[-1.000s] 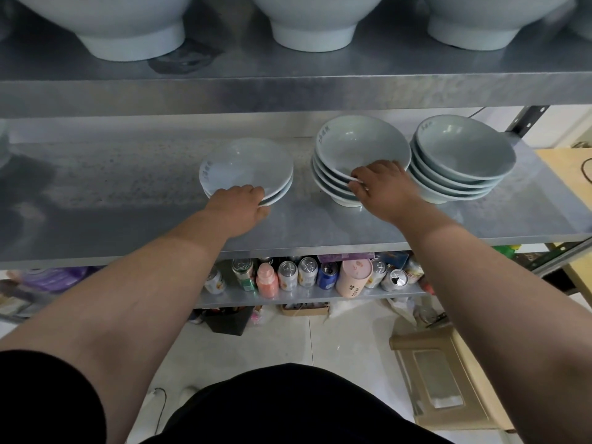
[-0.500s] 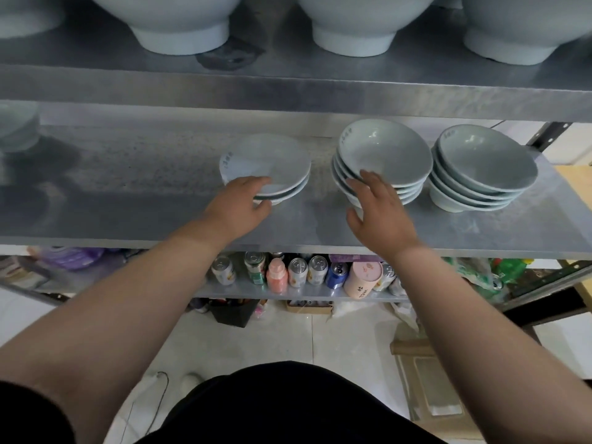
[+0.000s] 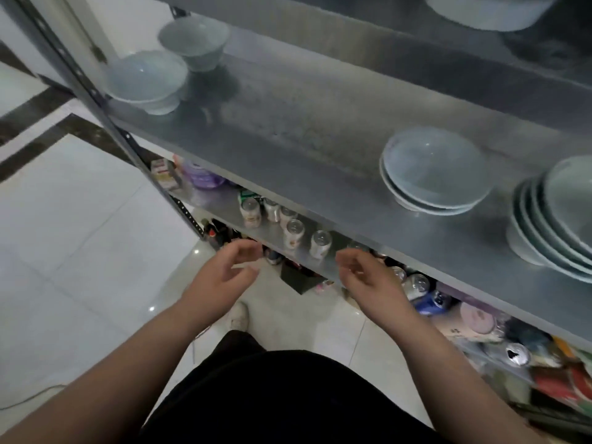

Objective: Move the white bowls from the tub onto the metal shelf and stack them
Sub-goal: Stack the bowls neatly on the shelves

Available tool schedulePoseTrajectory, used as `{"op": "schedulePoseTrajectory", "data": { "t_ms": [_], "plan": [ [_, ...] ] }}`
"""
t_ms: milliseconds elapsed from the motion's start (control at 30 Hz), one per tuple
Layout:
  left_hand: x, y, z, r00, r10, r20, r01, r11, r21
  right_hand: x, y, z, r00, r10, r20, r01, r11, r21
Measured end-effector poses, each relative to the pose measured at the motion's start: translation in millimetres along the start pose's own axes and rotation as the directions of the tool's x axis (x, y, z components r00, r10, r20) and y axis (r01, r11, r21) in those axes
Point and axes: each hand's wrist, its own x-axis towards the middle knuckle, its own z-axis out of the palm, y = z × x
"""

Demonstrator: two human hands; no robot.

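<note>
On the metal shelf a short stack of shallow white bowls sits right of centre. A taller stack of white bowls leans at the right edge of the view. Two more white bowls stand at the shelf's far left end. My left hand and my right hand hang in front of the shelf, below its front edge, fingers loosely curled and holding nothing. No tub is in view.
A lower shelf carries several drink cans and packets. An upper shelf holds a large white bowl. The shelf's slotted upright post runs diagonally at the left. White tiled floor lies to the left.
Both hands have come off the bowl stacks and dropped below the shelf edge, holding nothing. The view has swung left and down, showing the floor and the shelf's left end.
</note>
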Motion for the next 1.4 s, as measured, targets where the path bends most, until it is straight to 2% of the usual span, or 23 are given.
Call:
{"op": "schedulePoseTrajectory", "data": {
  "t_ms": [267, 433, 500, 600, 667, 767, 867, 967, 1067, 1167, 1267, 1400],
  "plan": [
    [67.4, -31.7, -135.6, 0.990, -0.011, -0.137, 0.008, 1.000, -0.017, 105.4, -95.0, 86.4, 0.996, -0.023, 0.091, 0.025, 0.999, -0.026],
    [138.6, -37.4, -241.4, 0.976, 0.045, -0.213, -0.024, 0.995, 0.099, 188.8, -168.7, 143.0, 0.999, -0.043, 0.031, 0.045, 0.997, -0.063],
    [168.2, -37.6, -280.9, 0.975, 0.077, -0.208, -0.039, 0.983, 0.179, 222.8, -199.1, 165.8, 0.997, -0.071, 0.018, 0.073, 0.989, -0.128],
    [214.7, -45.7, -331.1, 0.941, 0.273, -0.198, -0.160, 0.879, 0.450, 282.3, -242.9, 191.8, 0.982, -0.189, -0.023, 0.171, 0.927, -0.335],
    [247.9, -49.0, -354.9, 0.923, 0.364, -0.120, -0.227, 0.771, 0.594, 327.6, -269.2, 204.9, 0.959, -0.279, -0.043, 0.228, 0.855, -0.466],
    [297.4, -46.7, -371.1, 0.913, 0.401, 0.078, -0.310, 0.556, 0.771, 393.3, -300.0, 211.3, 0.939, -0.343, -0.041, 0.232, 0.716, -0.659],
    [332.8, -54.4, -377.6, 0.928, 0.298, 0.223, -0.313, 0.300, 0.901, 444.3, -321.0, 210.2, 0.947, -0.320, -0.006, 0.186, 0.564, -0.805],
    [344.3, -58.8, -388.0, 0.916, 0.309, 0.257, -0.324, 0.192, 0.926, 483.1, -335.8, 210.3, 0.955, -0.296, 0.023, 0.165, 0.466, -0.869],
    [342.3, -65.8, -400.0, 0.883, 0.361, 0.300, -0.378, 0.169, 0.910, 510.9, -342.8, 208.0, 0.970, -0.222, 0.098, 0.175, 0.364, -0.915],
    [338.1, -75.8, -408.8, 0.858, 0.402, 0.321, -0.417, 0.178, 0.891, 525.2, -346.2, 212.0, 0.986, -0.141, 0.093, 0.139, 0.363, -0.921],
    [338.2, -76.1, -409.1, 0.853, 0.409, 0.325, -0.429, 0.193, 0.882, 528.9, -348.8, 218.8, 0.975, -0.206, 0.078, 0.147, 0.346, -0.927],
    [336.7, -68.1, -407.7, 0.869, 0.382, 0.315, -0.408, 0.195, 0.892, 509.1, -333.1, 216.2, 0.955, -0.276, 0.110, 0.184, 0.258, -0.948]
  ]
}}
